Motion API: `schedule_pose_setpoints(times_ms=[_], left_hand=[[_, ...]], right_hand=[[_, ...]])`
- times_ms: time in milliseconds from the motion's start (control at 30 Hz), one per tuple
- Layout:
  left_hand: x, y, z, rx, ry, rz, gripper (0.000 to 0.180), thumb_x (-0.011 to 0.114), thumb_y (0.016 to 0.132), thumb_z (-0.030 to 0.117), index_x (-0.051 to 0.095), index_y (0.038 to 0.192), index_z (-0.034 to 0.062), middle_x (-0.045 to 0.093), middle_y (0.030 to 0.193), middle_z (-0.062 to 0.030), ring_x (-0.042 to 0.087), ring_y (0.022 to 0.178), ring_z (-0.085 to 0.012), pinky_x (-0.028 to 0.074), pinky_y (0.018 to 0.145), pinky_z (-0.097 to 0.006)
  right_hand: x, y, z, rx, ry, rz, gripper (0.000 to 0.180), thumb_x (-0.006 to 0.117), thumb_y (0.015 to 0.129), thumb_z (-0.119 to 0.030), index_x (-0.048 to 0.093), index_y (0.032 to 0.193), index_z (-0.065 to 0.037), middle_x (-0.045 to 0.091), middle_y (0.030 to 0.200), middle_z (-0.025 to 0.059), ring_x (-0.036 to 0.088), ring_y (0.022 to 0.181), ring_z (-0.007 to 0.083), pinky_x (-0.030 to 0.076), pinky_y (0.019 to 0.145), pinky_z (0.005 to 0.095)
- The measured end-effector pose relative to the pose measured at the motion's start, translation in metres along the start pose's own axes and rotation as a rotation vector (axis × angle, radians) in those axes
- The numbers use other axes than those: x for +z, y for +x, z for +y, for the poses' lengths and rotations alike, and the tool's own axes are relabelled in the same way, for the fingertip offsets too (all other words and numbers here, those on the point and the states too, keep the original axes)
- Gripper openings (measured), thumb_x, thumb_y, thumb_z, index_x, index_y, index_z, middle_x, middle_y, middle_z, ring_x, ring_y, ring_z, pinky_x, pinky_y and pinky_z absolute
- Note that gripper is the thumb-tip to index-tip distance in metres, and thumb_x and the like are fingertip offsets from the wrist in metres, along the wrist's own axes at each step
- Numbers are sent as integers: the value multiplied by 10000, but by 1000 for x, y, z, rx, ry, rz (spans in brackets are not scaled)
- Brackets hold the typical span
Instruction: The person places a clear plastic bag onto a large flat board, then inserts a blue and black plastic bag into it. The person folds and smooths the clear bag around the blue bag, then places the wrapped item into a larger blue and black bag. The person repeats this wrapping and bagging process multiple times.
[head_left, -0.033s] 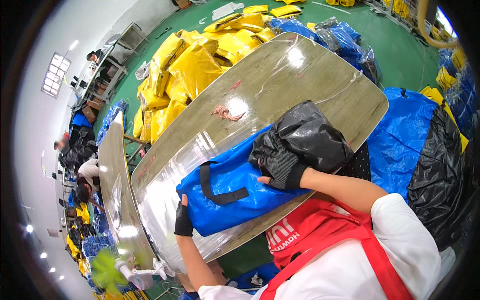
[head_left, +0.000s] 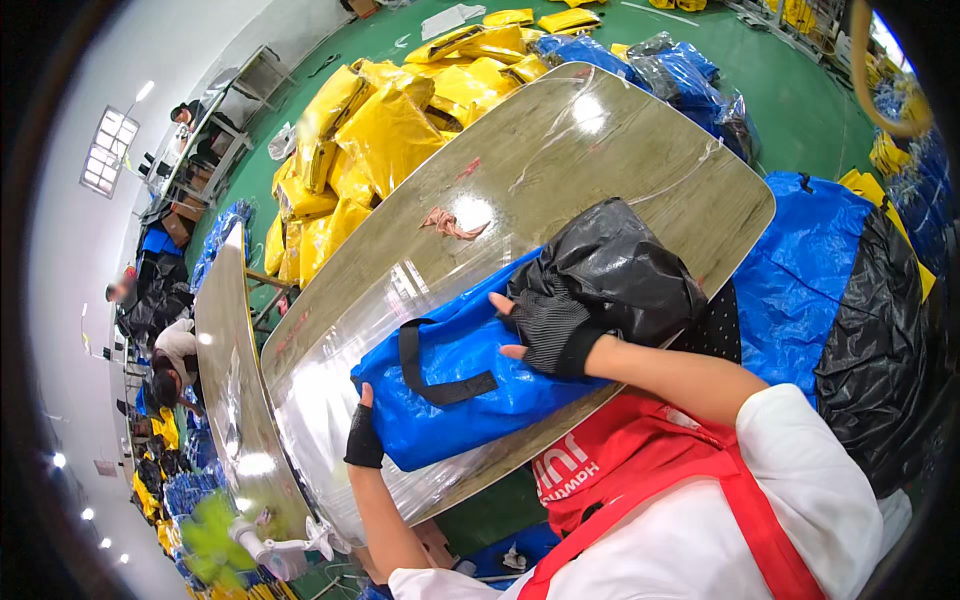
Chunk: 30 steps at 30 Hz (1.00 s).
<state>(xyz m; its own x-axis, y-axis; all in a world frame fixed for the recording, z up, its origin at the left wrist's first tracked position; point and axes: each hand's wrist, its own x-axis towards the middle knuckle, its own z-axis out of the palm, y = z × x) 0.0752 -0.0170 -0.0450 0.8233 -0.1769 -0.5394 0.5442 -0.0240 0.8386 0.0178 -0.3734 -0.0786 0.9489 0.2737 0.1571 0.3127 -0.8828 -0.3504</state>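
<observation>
Blue woven bag [head_left: 460, 375] is lying on its side across the near part of the glossy oval counter [head_left: 560, 150], black strap facing up. A crumpled black plastic bag [head_left: 610, 265] is sitting at the blue bag's right end, touching it.

Left hand [head_left: 363, 435], in a black fingerless glove, is gripping the blue bag's lower left corner at the counter's near edge; its fingers are mostly hidden behind the bag, so how far they are curling, I cannot tell.

Right hand [head_left: 540, 325], also gloved, is resting on top where blue bag and black plastic bag are meeting, fingers spread and pressing flat, not closing around anything.

A small pinkish scrap [head_left: 450, 222] is lying mid-counter, well apart from both hands.

Yellow bags [head_left: 380, 130] are piling on the green floor beyond the counter; more blue bags [head_left: 810, 270] are lying to the right.
</observation>
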Motion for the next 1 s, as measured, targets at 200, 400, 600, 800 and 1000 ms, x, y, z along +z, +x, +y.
schedule_pose_setpoints(times_ms=[200, 400, 600, 800, 1000], left_hand=[[17, -29, 13, 186, 457, 113, 744, 516, 854, 593, 409, 1339, 39, 536, 1215, -102, 529, 1059, -205, 427, 921, -339], [10, -36, -27, 153, -188, 36, 841, 479, 827, 658, 313, 1400, 66, 412, 1378, -94, 449, 1202, -273, 363, 1029, -407], [16, -51, 16, -26, 54, -68, 725, 625, 819, 496, 400, 1334, 40, 528, 1253, -144, 552, 1097, -275, 450, 940, -410], [200, -28, 40, 470, 21, -87, 365, 631, 759, 134, 590, 1110, 44, 613, 1049, -90, 601, 925, -219, 496, 842, -360], [379, 42, -21, 526, 37, -439, 300, 551, 916, 200, 525, 1156, 22, 611, 966, -99, 594, 835, -178, 479, 762, -280]], right_hand=[[43, 10, -18, 92, -65, 140, 636, 543, 836, -407, 355, 1394, -167, 295, 1456, 156, 193, 1344, 451, -1, 1037, 684], [36, 3, -25, 12, -87, 228, 622, 571, 809, -363, 401, 1366, -143, 360, 1421, 162, 174, 1357, 443, 0, 1052, 665], [28, -15, -15, 35, 250, 193, 660, 542, 821, -419, 387, 1353, -60, 334, 1404, 221, 201, 1356, 414, 49, 1097, 577], [21, -45, -13, -110, 738, 400, 515, 448, 914, -270, 362, 1372, -49, 259, 1468, 190, 195, 1364, 374, 111, 1134, 443], [11, -78, 0, -108, 191, 184, 473, 459, 912, -310, 429, 1316, -66, 350, 1404, 179, 317, 1285, 339, 232, 1074, 421]])
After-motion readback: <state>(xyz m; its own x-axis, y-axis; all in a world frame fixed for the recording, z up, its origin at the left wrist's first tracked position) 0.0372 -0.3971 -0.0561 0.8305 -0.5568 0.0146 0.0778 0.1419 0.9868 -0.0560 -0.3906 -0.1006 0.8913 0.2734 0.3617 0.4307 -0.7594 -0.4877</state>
